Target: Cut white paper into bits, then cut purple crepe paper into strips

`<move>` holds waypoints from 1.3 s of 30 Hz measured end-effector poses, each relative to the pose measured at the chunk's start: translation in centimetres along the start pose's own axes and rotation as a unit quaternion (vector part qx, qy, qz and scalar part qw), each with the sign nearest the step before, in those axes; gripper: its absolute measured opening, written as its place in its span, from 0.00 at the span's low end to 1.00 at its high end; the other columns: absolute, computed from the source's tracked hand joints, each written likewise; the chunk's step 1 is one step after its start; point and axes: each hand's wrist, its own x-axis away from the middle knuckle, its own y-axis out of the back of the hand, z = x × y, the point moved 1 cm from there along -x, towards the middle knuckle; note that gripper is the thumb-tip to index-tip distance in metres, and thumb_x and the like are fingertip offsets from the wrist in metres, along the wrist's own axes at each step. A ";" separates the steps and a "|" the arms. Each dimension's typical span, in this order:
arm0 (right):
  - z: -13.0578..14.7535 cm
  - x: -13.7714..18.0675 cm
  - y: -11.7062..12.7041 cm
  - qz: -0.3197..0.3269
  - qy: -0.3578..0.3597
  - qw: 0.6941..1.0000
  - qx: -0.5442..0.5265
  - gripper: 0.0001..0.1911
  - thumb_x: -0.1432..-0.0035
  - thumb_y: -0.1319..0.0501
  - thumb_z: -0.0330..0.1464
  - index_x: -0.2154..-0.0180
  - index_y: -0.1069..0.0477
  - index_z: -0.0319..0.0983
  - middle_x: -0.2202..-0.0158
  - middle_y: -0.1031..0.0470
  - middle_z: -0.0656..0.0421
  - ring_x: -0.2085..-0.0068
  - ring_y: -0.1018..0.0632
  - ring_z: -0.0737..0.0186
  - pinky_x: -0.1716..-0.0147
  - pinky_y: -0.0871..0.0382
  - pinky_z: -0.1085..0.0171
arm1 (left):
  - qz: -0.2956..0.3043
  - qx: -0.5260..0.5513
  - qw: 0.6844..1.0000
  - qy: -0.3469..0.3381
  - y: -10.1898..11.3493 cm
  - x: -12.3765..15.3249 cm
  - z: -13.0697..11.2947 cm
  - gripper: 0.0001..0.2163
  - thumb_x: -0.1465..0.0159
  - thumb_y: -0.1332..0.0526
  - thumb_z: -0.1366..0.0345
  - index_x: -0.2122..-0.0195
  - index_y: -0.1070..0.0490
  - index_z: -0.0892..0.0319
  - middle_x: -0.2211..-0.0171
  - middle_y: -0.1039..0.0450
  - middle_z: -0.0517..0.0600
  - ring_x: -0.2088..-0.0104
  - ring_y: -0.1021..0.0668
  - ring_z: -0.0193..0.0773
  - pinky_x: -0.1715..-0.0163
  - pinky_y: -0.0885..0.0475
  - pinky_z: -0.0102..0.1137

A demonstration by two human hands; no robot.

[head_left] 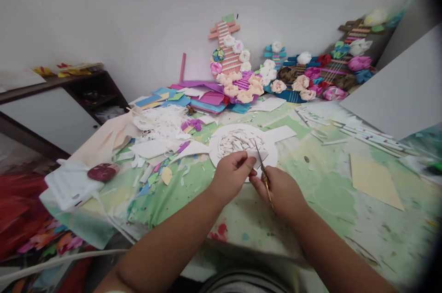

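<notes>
My left hand pinches a small white piece of paper over a round white plate. In my right hand is a pair of scissors, its blades pointing away from me and lying across the white paper. Many short white pieces are heaped in the middle of the plate. White paper strips lie at the plate's sides. Whether the blades are fully closed cannot be made out.
Shredded white paper and coloured scraps lie left of the plate. Coloured sheets and guitar-shaped crafts with paper flowers stand along the wall. At right are a cream sheet and thin sticks. A white device sits at the left edge.
</notes>
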 end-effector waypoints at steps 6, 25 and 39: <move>-0.6 -0.1 0.0 0.014 0.002 1.000 0.019 0.21 0.49 0.58 0.46 0.80 0.40 0.38 0.82 0.37 0.59 0.79 0.37 0.67 0.80 0.53 0.69 | 0.010 0.016 1.000 0.011 0.1 -0.2 0.0 0.10 0.48 0.46 0.61 0.81 0.38 0.62 0.84 0.35 0.45 0.81 0.31 0.28 0.77 0.35 0.24; -1.7 -0.2 0.8 0.109 0.049 0.985 -0.121 0.18 0.52 0.54 0.46 0.80 0.44 0.38 0.81 0.39 0.61 0.78 0.38 0.69 0.79 0.49 0.69 | -0.094 0.204 0.974 0.010 0.4 -1.3 0.6 0.08 0.51 0.42 0.63 0.76 0.36 0.63 0.83 0.36 0.43 0.81 0.31 0.27 0.79 0.33 0.25; 0.3 -2.5 2.6 -0.042 -0.092 0.893 -0.438 0.14 0.60 0.43 0.39 0.73 0.43 0.38 0.80 0.39 0.64 0.78 0.35 0.69 0.78 0.42 0.68 | -0.012 0.104 0.994 0.003 0.5 -0.7 0.0 0.08 0.50 0.43 0.62 0.78 0.38 0.63 0.84 0.38 0.43 0.81 0.30 0.28 0.79 0.34 0.25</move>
